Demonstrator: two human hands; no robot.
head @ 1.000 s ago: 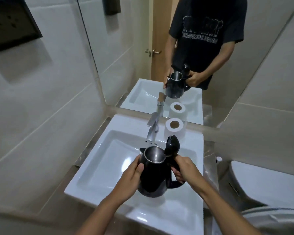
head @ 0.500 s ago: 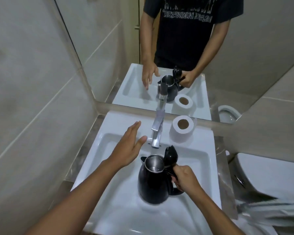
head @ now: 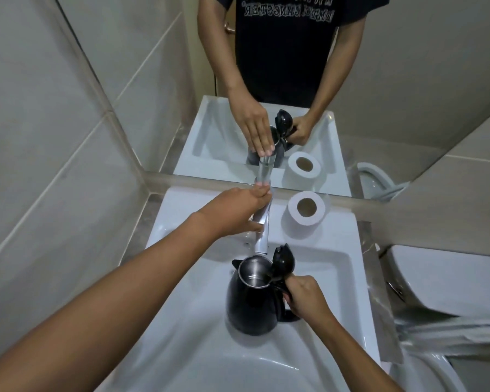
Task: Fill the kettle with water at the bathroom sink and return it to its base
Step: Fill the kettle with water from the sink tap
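A black kettle (head: 251, 304) with a steel-lined mouth stands upright in the white sink (head: 193, 292), its lid (head: 283, 260) flipped open. Its mouth sits just below the spout of the chrome faucet (head: 262, 236). My right hand (head: 306, 295) is closed around the kettle's handle. My left hand (head: 235, 210) reaches over the sink and lies on the faucet's lever, fingers wrapped over its top. No water stream is visible.
A toilet paper roll (head: 306, 215) stands on the sink's back ledge, right of the faucet. A mirror (head: 294, 94) above reflects the person and the sink. A white toilet (head: 441, 284) is at the right; a tiled wall closes the left.
My left hand left the kettle's side, crossed the basin and now lies on the faucet lever. The kettle moved closer under the spout. The view tilted down.
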